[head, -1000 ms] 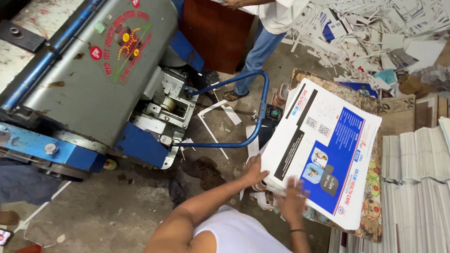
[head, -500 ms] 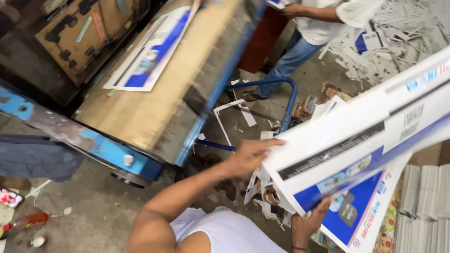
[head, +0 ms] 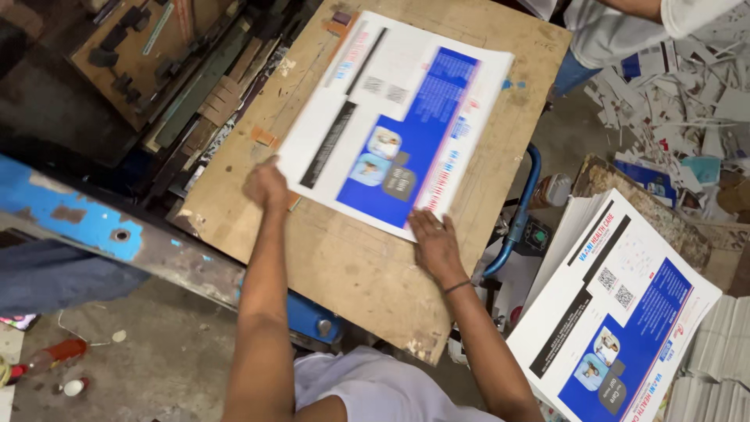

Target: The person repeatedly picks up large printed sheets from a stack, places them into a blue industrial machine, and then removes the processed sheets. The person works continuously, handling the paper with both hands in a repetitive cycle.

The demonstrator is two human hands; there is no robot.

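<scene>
A white and blue printed cardboard sheet (head: 394, 125) lies flat on the brown platen board (head: 367, 258) of a die-cutting press. My left hand (head: 267, 185) rests at the sheet's near left corner, fingers curled on its edge. At the sheet's near right edge, my right hand (head: 434, 244) lies flat with fingers spread, pressing on sheet and board. A stack of the same printed sheets (head: 617, 312) sits low to my right.
The press's blue frame (head: 86, 223) and dark die bed (head: 156, 70) are to the left. A blue tube handle (head: 522, 211) curves beside the board. Another person (head: 625, 27) stands at top right, by a heap of paper offcuts (head: 687, 101).
A second ago I was lifting a printed sheet off the stack at my right. It now lies on the press board, with both hands at its near edge.
</scene>
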